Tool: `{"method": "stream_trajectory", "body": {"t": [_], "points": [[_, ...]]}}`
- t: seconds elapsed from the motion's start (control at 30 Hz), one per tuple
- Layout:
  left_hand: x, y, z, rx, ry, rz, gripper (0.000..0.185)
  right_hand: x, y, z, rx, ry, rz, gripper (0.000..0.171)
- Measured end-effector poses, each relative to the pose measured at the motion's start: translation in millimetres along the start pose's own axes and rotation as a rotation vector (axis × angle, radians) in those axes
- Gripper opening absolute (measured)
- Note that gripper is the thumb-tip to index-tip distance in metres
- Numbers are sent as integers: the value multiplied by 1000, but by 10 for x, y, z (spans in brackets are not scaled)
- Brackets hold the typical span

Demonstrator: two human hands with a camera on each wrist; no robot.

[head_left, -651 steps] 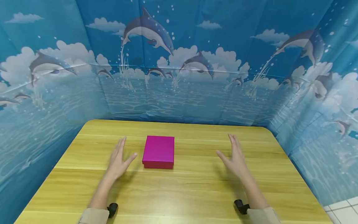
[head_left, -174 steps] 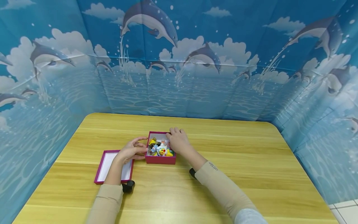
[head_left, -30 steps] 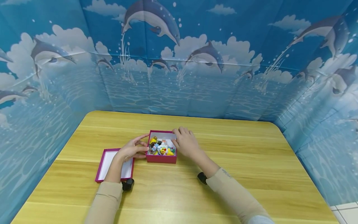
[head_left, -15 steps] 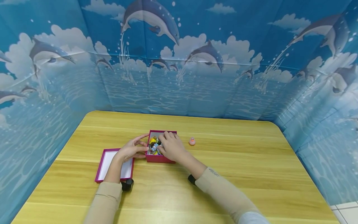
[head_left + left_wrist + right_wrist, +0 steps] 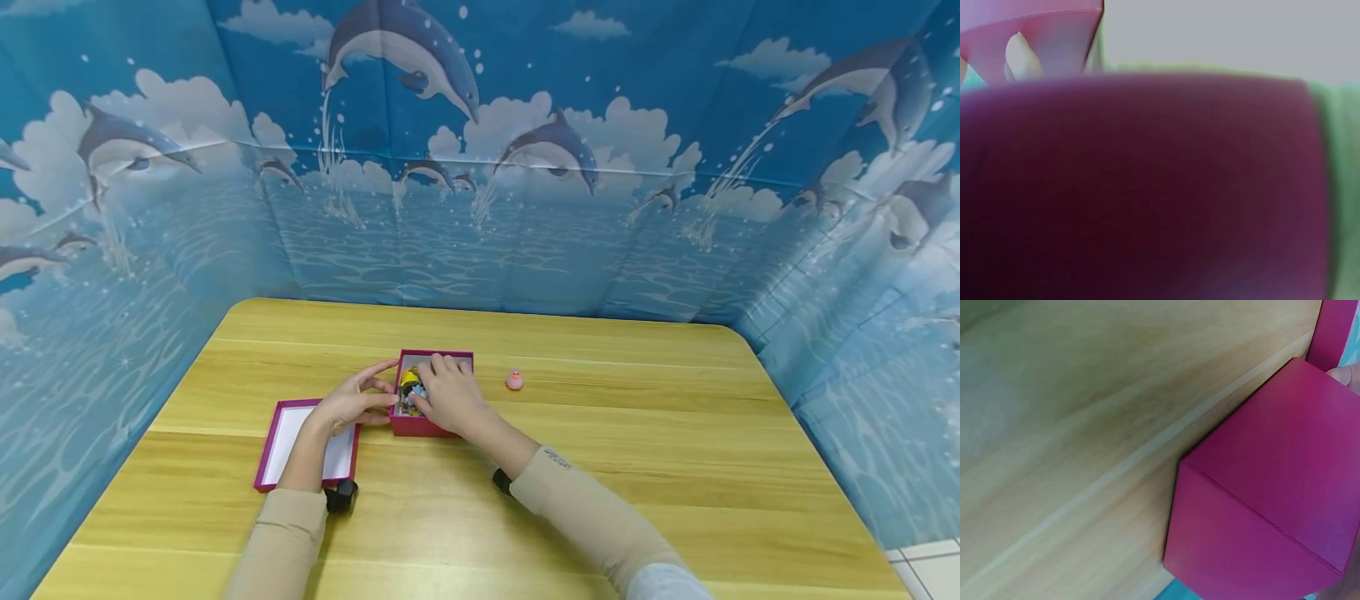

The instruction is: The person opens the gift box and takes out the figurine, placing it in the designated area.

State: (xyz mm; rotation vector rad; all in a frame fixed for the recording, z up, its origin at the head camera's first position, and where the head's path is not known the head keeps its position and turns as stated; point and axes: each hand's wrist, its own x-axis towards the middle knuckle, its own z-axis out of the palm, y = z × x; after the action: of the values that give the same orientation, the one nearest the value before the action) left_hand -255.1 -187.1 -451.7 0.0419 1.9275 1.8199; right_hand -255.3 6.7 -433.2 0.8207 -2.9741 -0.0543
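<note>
The magenta box (image 5: 429, 426) stands uncovered on the table, with small toy figurines (image 5: 410, 392) inside, yellow and blue ones showing. My left hand (image 5: 356, 400) rests its spread fingers against the box's left wall; in the left wrist view, a fingertip (image 5: 1022, 59) shows by that wall. Reaching in from the right, my right hand (image 5: 452, 398) has its fingers down among the figurines and covers most of them. Its fingertips are hidden, so I cannot tell what they hold. To the right of the box, a small pink toy duck (image 5: 514, 380) stands on the table.
The box's lid (image 5: 288, 442) lies upturned on the wooden table (image 5: 637, 467), partly under my left wrist, its white inside showing. A dolphin-print curtain (image 5: 480, 250) hangs behind the table and along its sides. Black wrist cameras (image 5: 342, 495) sit at both wrists.
Since one second ago, my right hand has moved from the box's right rim left into the box. The pink duck now shows on the table. My left hand has stayed at the wall.
</note>
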Motion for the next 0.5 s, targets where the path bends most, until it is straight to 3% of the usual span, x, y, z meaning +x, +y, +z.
{"method": "stream_trajectory", "body": {"t": [0.5], "points": [[-11, 6, 4, 6, -9, 4, 67, 75, -44, -15, 16, -64, 39, 52]]}}
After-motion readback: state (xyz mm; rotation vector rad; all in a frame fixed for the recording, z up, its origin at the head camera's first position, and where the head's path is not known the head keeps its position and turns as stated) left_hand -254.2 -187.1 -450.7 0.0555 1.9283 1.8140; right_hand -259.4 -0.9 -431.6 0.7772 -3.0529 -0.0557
